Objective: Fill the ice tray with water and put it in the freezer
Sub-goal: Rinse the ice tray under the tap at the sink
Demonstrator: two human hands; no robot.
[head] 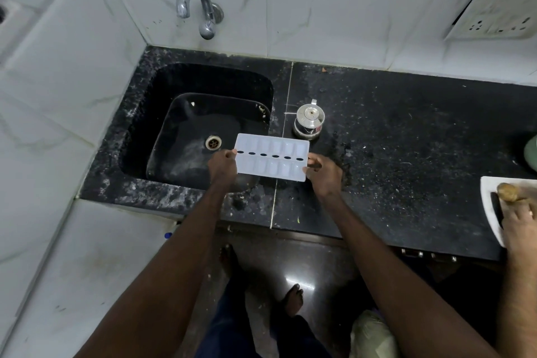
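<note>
While the left hand (222, 167) and right hand (322, 174) are pinching its short ends, the ice tray (271, 160) is hanging over the sink (139, 113) edge.
Whether its cells are holding water is unclear; a lidded steel pot (309, 122) is standing just behind.

I see a pale blue-white ice tray (271, 160) with dark oval slots, over a black speckled tabletop (406, 136) beside the black sink (162, 113).

White ice tray (271, 160): two cell rows, level, above right rim of sink (136, 125).
</note>
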